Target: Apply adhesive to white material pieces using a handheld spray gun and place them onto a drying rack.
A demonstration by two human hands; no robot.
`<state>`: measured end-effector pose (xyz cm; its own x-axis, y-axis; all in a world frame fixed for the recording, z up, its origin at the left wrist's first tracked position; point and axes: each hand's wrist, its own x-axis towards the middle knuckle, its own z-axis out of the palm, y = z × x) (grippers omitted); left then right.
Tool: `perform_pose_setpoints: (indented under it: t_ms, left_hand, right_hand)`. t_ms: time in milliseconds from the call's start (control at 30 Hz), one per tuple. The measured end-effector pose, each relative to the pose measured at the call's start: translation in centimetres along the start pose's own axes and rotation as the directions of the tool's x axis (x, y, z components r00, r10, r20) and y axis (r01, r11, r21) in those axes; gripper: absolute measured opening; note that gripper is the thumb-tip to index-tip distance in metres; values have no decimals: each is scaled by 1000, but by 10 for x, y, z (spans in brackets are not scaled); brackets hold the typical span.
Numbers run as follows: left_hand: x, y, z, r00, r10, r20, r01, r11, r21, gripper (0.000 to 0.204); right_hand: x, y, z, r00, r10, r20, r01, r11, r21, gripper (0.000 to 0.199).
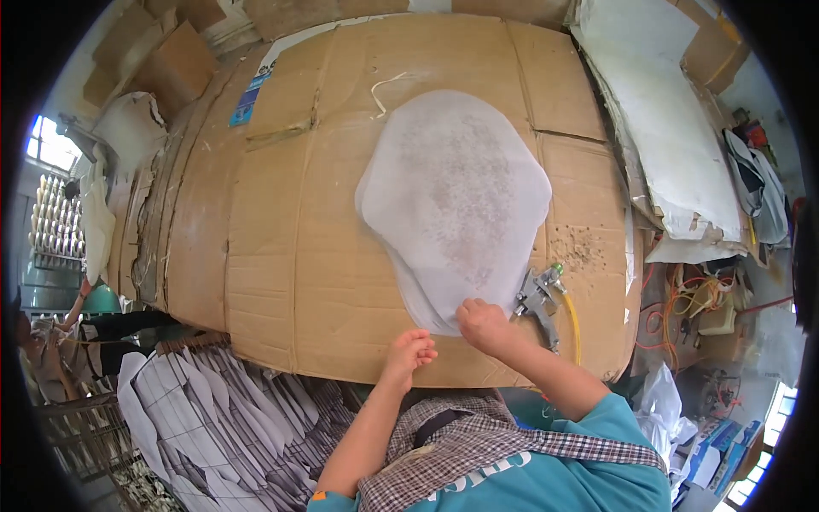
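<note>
A stack of pale grey-white cut sheets (452, 188), rounded and narrowing toward me, lies on the cardboard-covered table (264, 264). Brownish speckles cover the middle of its top sheet. At the narrow near end, my right hand (483, 324) is closed, its fingertips pinching the sheet's edge. My left hand (409, 358) hovers just off the table's near edge, left of that end, fingers curled in with nothing visible in them. Right beside my right hand lies a metal spray gun (537, 300), with a yellow hose (573, 328) running from it toward me.
Dark crumbs (580, 246) are scattered right of the stack. A thin pale strip (381, 92) lies beyond it. Many similar pieces hang on a wire rack (192, 410) at lower left. Tangled cords (682, 299) hang at right. Another person's arm (78, 300) shows at far left.
</note>
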<state>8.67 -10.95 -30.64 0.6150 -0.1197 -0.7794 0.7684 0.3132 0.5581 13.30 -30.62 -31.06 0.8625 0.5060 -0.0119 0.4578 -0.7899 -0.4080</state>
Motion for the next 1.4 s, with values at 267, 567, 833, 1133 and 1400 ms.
perform_pose_setpoints:
  t_ms: [267, 567, 833, 1133, 1400]
  left_hand:
    - [-16, -2, 19, 999, 16, 27, -16, 1000, -2, 28]
    - [-55, -29, -33, 940, 274, -205, -319, 918, -236, 39]
    - [-73, -32, -65, 919, 312, -240, -380, 862, -336, 45]
    - [-135, 28, -124, 894, 409, -182, -425, 644, -636, 45]
    - [-286, 87, -242, 693, 626, -357, -652, 334, -681, 36]
  right_hand:
    - [19, -3, 0, 996, 24, 91, -42, 978, 206, 12]
    - [91, -1, -32, 977, 210, -41, -130, 733, 668, 18]
    - [140, 118, -48, 742, 594, -312, -645, 759, -90, 40]
    - [167, 25, -59, 840, 532, 102, -323, 341, 883, 4]
    - [256, -211, -124, 955, 45, 294, -294, -22, 956, 18]
